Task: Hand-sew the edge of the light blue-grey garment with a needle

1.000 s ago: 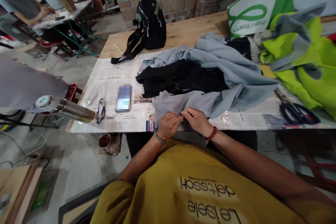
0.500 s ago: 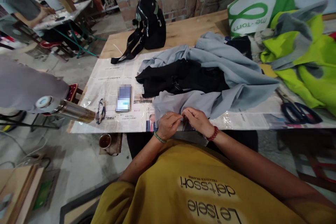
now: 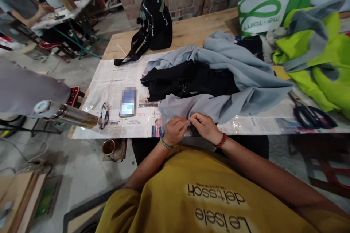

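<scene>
Close together at the table's front edge, my left hand (image 3: 175, 130) and my right hand (image 3: 204, 128) are both closed in a pinch, fingertips nearly meeting. Whatever lies between the fingertips is too small to make out. Just beyond the hands, and partly behind them, is the near part of a grey garment (image 3: 188, 106). A black piece of clothing (image 3: 191, 80) lies crumpled on top of the grey cloth.
Newspaper (image 3: 109, 76) covers the near tabletop. A phone (image 3: 128, 102), eyeglasses (image 3: 104, 115) and a steel flask (image 3: 67, 113) lie left. Dark-handled scissors (image 3: 313, 116) and yellow-green clothing (image 3: 325, 76) lie right. A black backpack (image 3: 157, 22) and a shopping bag (image 3: 269, 5) stand behind.
Both hands stay pinched in almost the same place. The view has shifted slightly; the garments lie as before.
</scene>
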`<state>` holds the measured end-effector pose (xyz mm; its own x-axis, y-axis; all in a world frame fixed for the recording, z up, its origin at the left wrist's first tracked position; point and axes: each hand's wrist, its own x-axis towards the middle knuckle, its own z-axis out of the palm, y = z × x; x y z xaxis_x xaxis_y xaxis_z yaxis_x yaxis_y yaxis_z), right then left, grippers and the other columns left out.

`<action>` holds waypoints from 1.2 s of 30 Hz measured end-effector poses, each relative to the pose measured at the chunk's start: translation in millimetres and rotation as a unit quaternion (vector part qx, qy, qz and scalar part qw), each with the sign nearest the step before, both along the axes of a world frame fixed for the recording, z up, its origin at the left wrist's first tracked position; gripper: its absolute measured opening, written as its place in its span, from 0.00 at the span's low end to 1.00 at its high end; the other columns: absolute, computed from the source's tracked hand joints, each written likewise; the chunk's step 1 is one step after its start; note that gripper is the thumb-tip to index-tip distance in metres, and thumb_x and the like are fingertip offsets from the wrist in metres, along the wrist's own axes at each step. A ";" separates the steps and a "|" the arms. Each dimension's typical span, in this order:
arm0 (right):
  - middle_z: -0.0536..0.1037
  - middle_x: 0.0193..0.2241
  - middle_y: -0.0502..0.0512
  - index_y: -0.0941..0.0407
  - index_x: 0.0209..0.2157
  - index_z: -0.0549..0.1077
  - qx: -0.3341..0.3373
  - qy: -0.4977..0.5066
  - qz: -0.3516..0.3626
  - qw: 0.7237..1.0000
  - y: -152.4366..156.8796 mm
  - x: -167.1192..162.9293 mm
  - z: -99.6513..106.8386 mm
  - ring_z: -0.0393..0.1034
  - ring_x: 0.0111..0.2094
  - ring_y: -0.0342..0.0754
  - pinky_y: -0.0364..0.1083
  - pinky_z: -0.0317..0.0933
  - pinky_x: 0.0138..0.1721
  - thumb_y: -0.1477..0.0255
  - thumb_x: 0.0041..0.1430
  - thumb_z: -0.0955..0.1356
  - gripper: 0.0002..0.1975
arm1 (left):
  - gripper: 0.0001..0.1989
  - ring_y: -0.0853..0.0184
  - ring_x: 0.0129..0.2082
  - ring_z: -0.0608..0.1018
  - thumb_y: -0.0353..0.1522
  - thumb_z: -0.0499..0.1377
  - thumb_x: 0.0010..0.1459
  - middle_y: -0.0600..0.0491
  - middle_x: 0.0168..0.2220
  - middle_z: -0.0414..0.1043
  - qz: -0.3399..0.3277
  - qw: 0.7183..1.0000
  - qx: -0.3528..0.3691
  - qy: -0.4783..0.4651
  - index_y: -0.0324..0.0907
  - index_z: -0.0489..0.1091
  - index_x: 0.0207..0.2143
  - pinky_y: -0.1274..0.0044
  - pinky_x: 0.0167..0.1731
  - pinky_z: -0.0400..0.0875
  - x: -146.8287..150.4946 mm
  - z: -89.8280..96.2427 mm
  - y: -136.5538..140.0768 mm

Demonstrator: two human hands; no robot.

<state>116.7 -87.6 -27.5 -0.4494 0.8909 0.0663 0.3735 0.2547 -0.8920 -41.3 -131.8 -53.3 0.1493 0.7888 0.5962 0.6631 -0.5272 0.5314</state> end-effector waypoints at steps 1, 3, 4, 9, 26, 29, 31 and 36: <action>0.66 0.20 0.47 0.56 0.24 0.65 -0.004 0.002 -0.002 1.000 -0.7 -0.5 -0.4 0.60 0.24 0.41 0.41 0.55 0.27 0.64 0.58 0.61 0.13 | 0.10 0.67 0.34 0.76 0.28 0.52 0.59 0.49 0.31 0.76 0.001 1.000 0.006 -0.003 0.40 0.73 0.36 0.74 0.36 0.73 0.0 0.1 0.0; 0.66 0.19 0.47 0.56 0.24 0.66 -0.012 0.005 -0.009 1.000 -1.8 -1.2 -0.9 0.59 0.23 0.41 0.41 0.55 0.25 0.63 0.58 0.61 0.14 | 0.10 0.67 0.34 0.76 0.28 0.52 0.59 0.49 0.31 0.76 0.004 1.000 0.012 -0.009 0.39 0.73 0.36 0.74 0.36 0.73 0.2 0.8 0.1; 0.66 0.19 0.47 0.56 0.24 0.66 -0.017 0.006 -0.012 1.000 -2.2 -1.4 -0.7 0.59 0.23 0.41 0.40 0.55 0.25 0.63 0.58 0.61 0.14 | 0.10 0.68 0.33 0.76 0.28 0.52 0.59 0.49 0.31 0.76 0.006 1.000 0.011 -0.009 0.39 0.73 0.36 0.75 0.36 0.73 0.3 1.3 0.2; 0.64 0.16 0.45 0.55 0.25 0.67 -0.073 0.030 -0.026 0.997 -4.1 0.4 5.3 0.57 0.18 0.39 0.40 0.53 0.20 0.62 0.58 0.61 0.14 | 0.09 0.68 0.33 0.76 0.28 0.53 0.59 0.50 0.31 0.76 0.004 1.000 0.000 -0.003 0.40 0.73 0.36 0.75 0.35 0.73 1.3 3.4 0.2; 0.65 0.18 0.46 0.55 0.23 0.65 -0.036 0.022 -0.044 0.998 -3.9 -2.4 -6.0 0.59 0.21 0.40 0.40 0.55 0.23 0.62 0.57 0.62 0.14 | 0.10 0.67 0.34 0.76 0.28 0.52 0.59 0.49 0.32 0.75 0.002 1.000 -0.004 -0.014 0.40 0.73 0.37 0.74 0.36 0.74 0.6 -0.1 0.3; 0.64 0.16 0.45 0.55 0.24 0.66 -0.088 0.025 -0.021 0.996 -3.8 0.1 -0.6 0.57 0.16 0.40 0.40 0.54 0.19 0.61 0.59 0.60 0.15 | 0.09 0.67 0.36 0.76 0.27 0.53 0.59 0.49 0.33 0.76 -0.002 0.999 -0.026 -0.026 0.41 0.73 0.37 0.74 0.37 0.74 1.0 2.1 2.0; 0.68 0.18 0.46 0.55 0.31 0.69 -0.085 0.030 -0.028 0.996 -4.4 4.0 2.2 0.58 0.15 0.40 0.41 0.55 0.18 0.62 0.60 0.59 0.14 | 0.09 0.68 0.37 0.76 0.26 0.54 0.58 0.50 0.34 0.76 -0.010 0.998 -0.044 -0.047 0.41 0.73 0.36 0.74 0.38 0.73 1.0 4.0 3.7; 0.75 0.39 0.57 0.53 0.44 0.69 0.178 0.006 -0.028 0.984 -7.8 18.0 2.2 0.71 0.35 0.48 0.49 0.65 0.39 0.69 0.58 0.63 0.12 | 0.08 0.71 0.29 0.76 0.26 0.56 0.55 0.53 0.30 0.77 0.016 0.983 -0.124 -0.133 0.40 0.74 0.35 0.79 0.31 0.72 -0.3 5.4 6.1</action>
